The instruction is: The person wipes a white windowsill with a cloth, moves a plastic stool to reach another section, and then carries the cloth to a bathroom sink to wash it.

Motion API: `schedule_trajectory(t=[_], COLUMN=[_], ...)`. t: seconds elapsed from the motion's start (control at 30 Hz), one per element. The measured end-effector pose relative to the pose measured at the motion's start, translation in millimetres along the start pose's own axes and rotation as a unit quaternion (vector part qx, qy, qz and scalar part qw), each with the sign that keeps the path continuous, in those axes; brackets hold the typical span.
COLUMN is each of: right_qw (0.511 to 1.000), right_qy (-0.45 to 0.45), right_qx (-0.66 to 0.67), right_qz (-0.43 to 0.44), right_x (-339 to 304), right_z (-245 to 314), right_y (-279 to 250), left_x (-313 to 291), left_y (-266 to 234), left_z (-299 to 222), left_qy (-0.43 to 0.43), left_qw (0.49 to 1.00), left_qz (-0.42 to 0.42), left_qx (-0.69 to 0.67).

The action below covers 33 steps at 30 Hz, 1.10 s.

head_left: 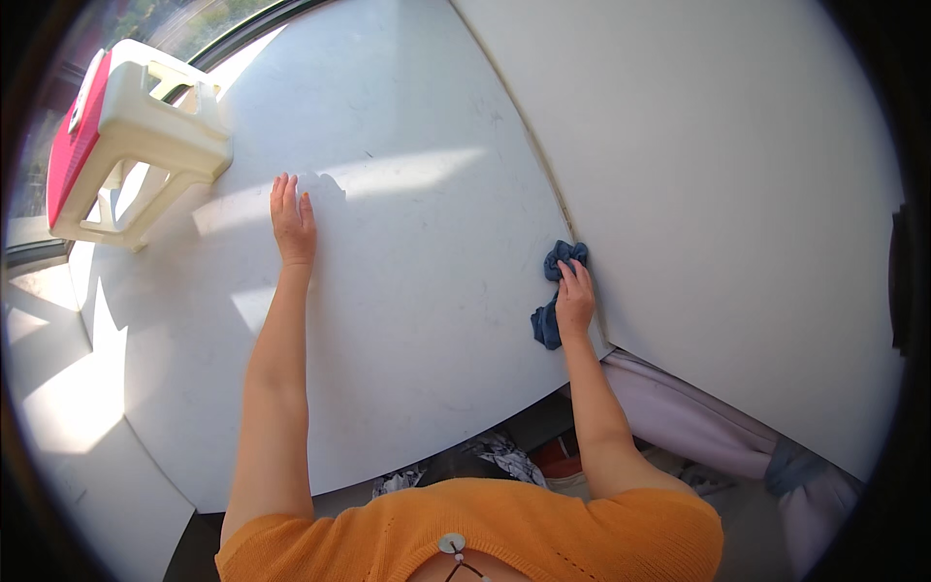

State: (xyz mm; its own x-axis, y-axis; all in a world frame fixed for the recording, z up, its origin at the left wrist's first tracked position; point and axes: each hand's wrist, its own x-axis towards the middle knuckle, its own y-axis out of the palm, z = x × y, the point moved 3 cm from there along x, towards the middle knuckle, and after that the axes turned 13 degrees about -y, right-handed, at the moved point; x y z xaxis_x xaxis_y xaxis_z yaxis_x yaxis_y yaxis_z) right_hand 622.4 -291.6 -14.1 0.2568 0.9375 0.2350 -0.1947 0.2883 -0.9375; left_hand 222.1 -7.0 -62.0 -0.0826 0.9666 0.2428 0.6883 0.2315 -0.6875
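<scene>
A crumpled dark blue cloth (546,322) lies at the right edge of a pale, scuffed white surface (417,262), along the seam with the white panel. My right hand (575,303) has its fingers pressed on this cloth, which bunches out above the fingertips and to the left of the palm. Farther left, my left hand (293,228) is open over the white surface, its fingers stretched out and nothing in it. A shadow falls beside its fingertips; whether the palm touches the surface I cannot tell.
A cream plastic stool (160,126) with a pink seat lies on its side at the far left, beside a window (194,29). A tall white panel (727,194) with a dark handle (900,281) stands at right. Below it hangs a tied-back pale curtain (679,407).
</scene>
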Motion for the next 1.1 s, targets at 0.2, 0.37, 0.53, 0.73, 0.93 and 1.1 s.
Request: schedule_trajectory(t=[0.2, 0.37, 0.53, 0.73, 0.93, 1.1], right_qw=[0.989, 0.982, 0.988, 0.982, 0.920, 0.864], right_qy=[-0.062, -0.164, -0.147, -0.183, -0.362, -0.428], right_qx=[0.121, 0.095, -0.032, -0.052, 0.126, 0.235], right_qz=[-0.054, 0.002, 0.045, 0.006, 0.079, 0.120], right_x=[84.6, 172.2, 197.0, 293.3, 282.7, 172.8], right_z=[34.0, 68.0, 52.2, 72.2, 214.1, 236.6], right_y=[-20.8, 10.7, 96.5, 139.7, 148.5, 111.5], left_x=[-3.0, -6.1, -8.6, -8.0, -7.4, -5.8], left_y=[-25.1, -19.3, -23.5, -19.9, -24.1, -22.1], left_z=[24.0, 28.7, 19.6, 15.7, 6.5, 10.1], left_qy=[0.007, -0.026, -0.057, -0.079, -0.097, -0.078], left_qw=[0.996, 0.992, 0.990, 0.988, 0.985, 0.986], left_qz=[-0.012, -0.003, 0.009, 0.030, 0.040, 0.015], left_qx=[0.092, 0.127, 0.128, 0.130, 0.140, 0.144])
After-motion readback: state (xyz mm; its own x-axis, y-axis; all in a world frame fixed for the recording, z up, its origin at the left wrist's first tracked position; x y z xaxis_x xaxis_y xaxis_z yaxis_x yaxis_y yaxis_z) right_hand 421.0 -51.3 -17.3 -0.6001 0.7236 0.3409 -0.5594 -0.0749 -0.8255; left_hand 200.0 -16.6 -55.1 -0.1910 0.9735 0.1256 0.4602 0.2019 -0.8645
